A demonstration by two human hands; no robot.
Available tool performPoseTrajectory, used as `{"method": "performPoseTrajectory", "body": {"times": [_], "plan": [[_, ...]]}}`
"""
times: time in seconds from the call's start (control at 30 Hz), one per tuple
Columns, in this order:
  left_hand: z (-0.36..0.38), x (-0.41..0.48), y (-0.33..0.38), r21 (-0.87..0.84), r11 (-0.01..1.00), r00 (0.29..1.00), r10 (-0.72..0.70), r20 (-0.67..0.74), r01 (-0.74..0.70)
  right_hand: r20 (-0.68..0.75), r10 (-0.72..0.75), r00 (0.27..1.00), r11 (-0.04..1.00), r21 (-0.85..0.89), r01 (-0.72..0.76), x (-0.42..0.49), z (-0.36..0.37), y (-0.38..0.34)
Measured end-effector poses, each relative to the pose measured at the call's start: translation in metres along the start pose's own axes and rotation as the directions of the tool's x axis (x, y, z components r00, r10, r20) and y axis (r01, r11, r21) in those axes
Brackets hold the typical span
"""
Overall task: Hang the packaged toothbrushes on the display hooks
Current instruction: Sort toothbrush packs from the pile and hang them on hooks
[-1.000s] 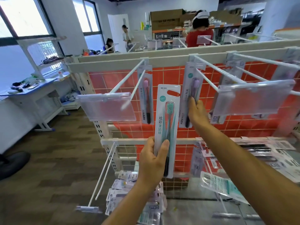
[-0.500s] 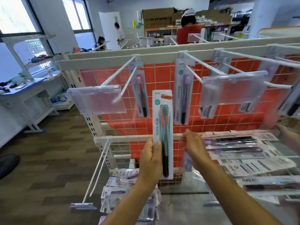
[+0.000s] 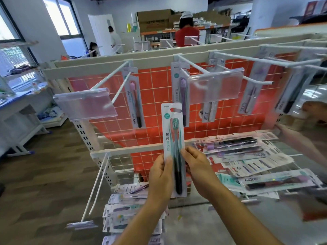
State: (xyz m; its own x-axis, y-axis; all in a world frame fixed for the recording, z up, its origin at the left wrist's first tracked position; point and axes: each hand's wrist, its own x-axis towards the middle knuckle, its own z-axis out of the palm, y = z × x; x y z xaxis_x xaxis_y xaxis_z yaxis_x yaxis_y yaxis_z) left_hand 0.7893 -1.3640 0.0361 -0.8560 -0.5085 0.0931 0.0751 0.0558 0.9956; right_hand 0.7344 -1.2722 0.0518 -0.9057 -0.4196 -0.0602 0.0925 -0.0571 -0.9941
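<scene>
Centre frame: your left hand (image 3: 160,175) grips the lower left edge of an upright teal toothbrush pack (image 3: 174,138). Your right hand (image 3: 198,168) pinches its right edge, just below the white display hook (image 3: 194,65) carrying a purple pack (image 3: 182,96).

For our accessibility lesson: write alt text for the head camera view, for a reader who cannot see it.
A left hand and right hand hold a packaged toothbrush upright by its edges before a display rack. Other packs hang on white hooks against orange tiles; more packs lie piled on the shelf below.
</scene>
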Motion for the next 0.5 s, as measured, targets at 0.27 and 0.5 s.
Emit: {"method": "performPoseTrajectory", "body": {"times": [0.27,0.5], "plan": [[0.029,-0.010,-0.007,0.075,0.996,0.998,0.034,0.057,-0.038,-0.057,-0.041,0.997,0.998,0.045,0.044,-0.017,-0.027,0.001],[0.074,-0.012,-0.004,0.028,1.000,0.994,0.008,0.108,-0.011,-0.118,-0.040,0.992,0.999,0.032,0.044,-0.019,-0.069,-0.004]]}}
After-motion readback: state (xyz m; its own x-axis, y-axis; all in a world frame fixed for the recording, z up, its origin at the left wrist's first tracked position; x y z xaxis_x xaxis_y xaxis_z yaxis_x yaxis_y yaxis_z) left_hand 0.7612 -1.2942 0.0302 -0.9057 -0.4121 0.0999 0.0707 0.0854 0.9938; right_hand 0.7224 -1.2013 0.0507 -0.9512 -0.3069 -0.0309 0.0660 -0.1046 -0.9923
